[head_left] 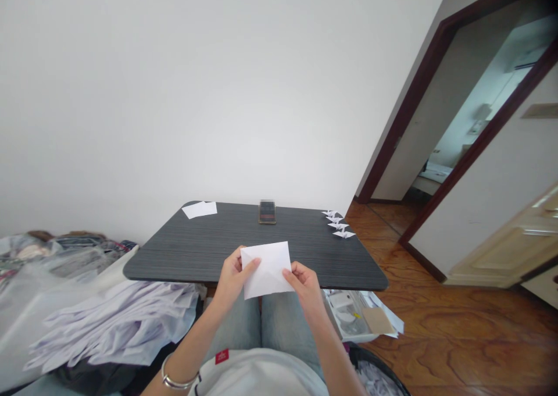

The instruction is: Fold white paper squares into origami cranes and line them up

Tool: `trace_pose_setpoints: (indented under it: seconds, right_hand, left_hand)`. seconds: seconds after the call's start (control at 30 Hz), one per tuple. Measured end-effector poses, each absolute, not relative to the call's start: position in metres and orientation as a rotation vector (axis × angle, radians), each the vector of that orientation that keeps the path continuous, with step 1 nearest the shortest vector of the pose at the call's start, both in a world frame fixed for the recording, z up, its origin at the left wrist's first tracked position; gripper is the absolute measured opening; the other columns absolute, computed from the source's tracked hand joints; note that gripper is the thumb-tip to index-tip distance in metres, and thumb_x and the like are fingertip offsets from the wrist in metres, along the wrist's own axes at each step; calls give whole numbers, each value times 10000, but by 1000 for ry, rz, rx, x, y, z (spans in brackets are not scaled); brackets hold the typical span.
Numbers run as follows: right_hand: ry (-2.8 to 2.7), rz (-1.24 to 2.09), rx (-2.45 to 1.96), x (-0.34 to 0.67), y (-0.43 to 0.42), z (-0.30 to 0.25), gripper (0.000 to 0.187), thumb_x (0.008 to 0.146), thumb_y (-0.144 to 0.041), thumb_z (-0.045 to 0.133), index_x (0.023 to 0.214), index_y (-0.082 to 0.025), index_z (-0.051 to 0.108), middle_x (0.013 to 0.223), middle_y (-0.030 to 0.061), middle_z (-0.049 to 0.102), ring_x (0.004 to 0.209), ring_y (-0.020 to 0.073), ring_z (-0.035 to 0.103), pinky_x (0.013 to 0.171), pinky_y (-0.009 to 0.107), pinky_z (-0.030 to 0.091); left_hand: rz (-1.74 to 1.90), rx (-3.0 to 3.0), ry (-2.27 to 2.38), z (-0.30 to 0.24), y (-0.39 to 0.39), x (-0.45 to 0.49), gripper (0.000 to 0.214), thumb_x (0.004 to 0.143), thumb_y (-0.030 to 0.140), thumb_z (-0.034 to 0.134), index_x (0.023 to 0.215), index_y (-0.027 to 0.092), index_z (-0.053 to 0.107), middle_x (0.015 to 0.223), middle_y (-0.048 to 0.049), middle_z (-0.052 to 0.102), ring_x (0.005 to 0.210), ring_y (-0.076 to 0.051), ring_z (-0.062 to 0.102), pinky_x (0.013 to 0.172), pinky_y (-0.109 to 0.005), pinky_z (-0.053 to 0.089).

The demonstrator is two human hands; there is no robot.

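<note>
A white square of paper (267, 279) with faint crease lines is held up over the near edge of the dark table (235, 227). My left hand (233, 274) pinches its left side, thumb on the front face. On the right side, my right hand (302, 281) grips it the same way, near the lower corner. At the table's far right stand several folded paper cranes (342, 226) in a row. White paper sheets (200, 209) lie at the far left corner. Fingers behind the paper are hidden.
A phone (267, 211) leans on a stand at the table's back, against the white wall. To the left is a heap of white folded paper or cloth (117, 320). Below right sit a box of odds and ends (353, 314) and a dark bin (379, 378) with papers.
</note>
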State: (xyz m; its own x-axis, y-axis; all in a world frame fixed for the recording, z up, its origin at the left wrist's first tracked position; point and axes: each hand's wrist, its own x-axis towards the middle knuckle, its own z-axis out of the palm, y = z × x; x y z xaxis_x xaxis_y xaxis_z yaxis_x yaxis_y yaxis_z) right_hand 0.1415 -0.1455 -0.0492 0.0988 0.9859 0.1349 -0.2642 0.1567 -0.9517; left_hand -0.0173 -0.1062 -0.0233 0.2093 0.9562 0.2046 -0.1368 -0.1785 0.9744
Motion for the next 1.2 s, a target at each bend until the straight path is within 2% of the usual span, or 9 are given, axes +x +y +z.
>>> trace_pose_setpoints:
  seconds: [0.17,0.43,0.57,0.67,0.77,0.87,0.97,1.1,1.2]
  right_hand:
    - [-998,1153,-931,141,-147,-48,271,682,-390,639,600,-170,503,558,-27,569,474,93,464,462,202,335]
    - [-1011,1233,-915,140,-144,-52,267,662,-397,653,732,-162,547,592,8,630,497,144,555,493,248,423]
    - [-1080,1168,-1001,140,-145,-52,239,713,-379,608,767,-154,546,535,-8,605,447,126,525,451,223,403]
    - [-1089,1065,-992,143,-146,-49,275,772,-356,534,979,-174,530,519,-38,572,413,102,481,406,187,360]
    - [-1192,923,-952,150,-148,-44,349,818,-303,458,1157,-224,481,786,17,624,564,118,548,467,198,411]
    - [-1482,826,-919,156,-150,-43,241,819,-233,454,975,-220,636,963,59,605,799,166,580,606,233,457]
    - [-1592,790,-898,157,-148,-47,203,776,-173,520,894,-227,676,957,64,618,847,186,590,635,246,468]
    - [-1480,709,-909,156,-146,-55,175,707,-133,615,829,-235,688,877,48,651,794,187,617,624,246,469]
    - [-1434,668,-902,157,-147,-55,172,682,-132,646,814,-234,691,868,52,660,786,198,623,633,262,470]
  left_hand:
    - [1176,1360,929,-26,-108,-13,459,562,282,722,947,128,528,928,-75,645,807,-199,597,694,-287,470]
    - [1147,1522,999,-33,-104,-13,380,590,272,696,906,113,557,904,-88,661,818,-221,600,697,-302,473]
    - [1084,1461,1006,-36,-103,-14,381,595,276,694,910,100,569,897,-97,667,763,-213,613,646,-289,480]
    - [1017,1331,965,-35,-103,-16,393,610,293,688,927,94,568,900,-104,671,702,-199,624,605,-281,484]
    - [1003,1222,930,-32,-105,-18,406,615,311,690,938,99,567,864,-97,679,663,-192,628,569,-271,481]
    - [1001,1176,901,-27,-108,-18,410,614,316,694,939,96,573,845,-94,680,655,-187,627,561,-260,478]
    - [1011,1152,842,-23,-111,-16,476,633,329,681,1033,108,548,877,-89,671,670,-179,623,567,-249,478]
    - [1172,1172,757,-23,-113,-21,619,755,373,545,1307,240,300,891,-37,655,660,-151,609,552,-228,473]
    - [1236,1393,733,-26,-112,-31,409,803,348,473,1187,208,491,902,-57,636,721,-156,593,584,-215,471]
